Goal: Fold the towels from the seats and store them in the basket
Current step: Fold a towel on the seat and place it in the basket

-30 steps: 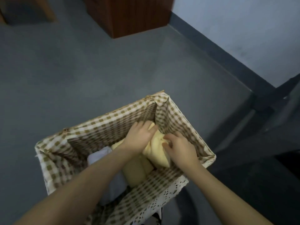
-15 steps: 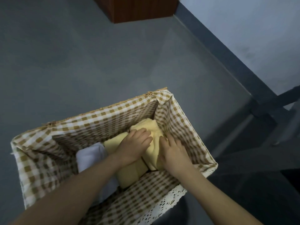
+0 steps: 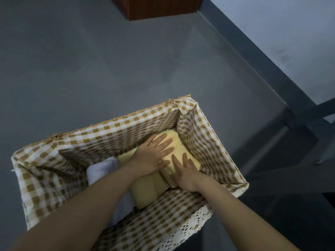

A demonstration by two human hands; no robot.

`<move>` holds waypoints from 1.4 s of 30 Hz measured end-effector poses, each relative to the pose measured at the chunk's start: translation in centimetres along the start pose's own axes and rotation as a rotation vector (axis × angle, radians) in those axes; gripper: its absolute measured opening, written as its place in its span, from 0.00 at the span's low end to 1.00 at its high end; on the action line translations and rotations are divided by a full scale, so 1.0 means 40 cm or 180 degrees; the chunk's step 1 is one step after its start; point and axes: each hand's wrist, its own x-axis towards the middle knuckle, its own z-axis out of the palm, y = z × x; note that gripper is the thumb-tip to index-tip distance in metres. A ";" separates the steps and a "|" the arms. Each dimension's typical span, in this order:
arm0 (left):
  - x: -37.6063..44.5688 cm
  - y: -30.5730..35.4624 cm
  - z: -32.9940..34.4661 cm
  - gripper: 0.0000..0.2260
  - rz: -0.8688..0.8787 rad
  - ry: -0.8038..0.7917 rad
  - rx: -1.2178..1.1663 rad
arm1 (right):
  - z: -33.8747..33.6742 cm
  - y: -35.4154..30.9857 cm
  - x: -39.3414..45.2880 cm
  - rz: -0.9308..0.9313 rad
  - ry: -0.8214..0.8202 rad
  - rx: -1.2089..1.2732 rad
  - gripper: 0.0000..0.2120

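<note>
A wicker basket [image 3: 116, 131] with a brown-and-white checked lining stands on the grey floor. Inside, at its right end, lies a folded yellow towel [image 3: 183, 151]. Both hands lie flat on it with straight fingers: my left hand [image 3: 154, 156] on its top, my right hand [image 3: 184, 171] on its near part. A second folded yellow towel [image 3: 145, 191] lies under and beside it, and a white towel [image 3: 101, 169] sits to the left, partly hidden by my left forearm.
A dark red wooden cabinet [image 3: 159, 8] stands at the top. A dark baseboard and pale wall [image 3: 290, 33] run along the right. Dark metal furniture legs [image 3: 299, 120] stand right of the basket. Grey floor stretches behind and left of the basket.
Both hands gripped the yellow towel and lowered it into the basket's right end. Their fingers have now straightened and lie flat on the towel.
</note>
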 end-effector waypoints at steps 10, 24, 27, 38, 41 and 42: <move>-0.009 0.033 -0.108 0.25 -0.0266 -0.0459 -0.0061 | -0.031 0.013 -0.055 -0.0105 0.0329 -0.0182 0.29; -0.087 0.239 -0.619 0.22 -0.0062 0.1223 -0.0538 | -0.130 0.073 -0.553 -0.0310 0.3326 -0.0089 0.15; -0.062 0.346 -0.750 0.19 0.0292 0.1509 -0.0563 | -0.123 0.147 -0.710 -0.0140 0.3802 0.0151 0.15; 0.113 0.941 -0.910 0.16 0.2159 0.1508 -0.0618 | 0.139 0.549 -1.133 0.1596 0.4801 0.0982 0.13; 0.134 1.121 -0.900 0.17 0.2559 0.1399 -0.0645 | 0.237 0.639 -1.211 0.2072 0.4885 0.1232 0.12; 0.139 1.175 -0.897 0.17 0.2675 0.1362 -0.0667 | 0.265 0.665 -1.237 0.2204 0.4937 0.1316 0.12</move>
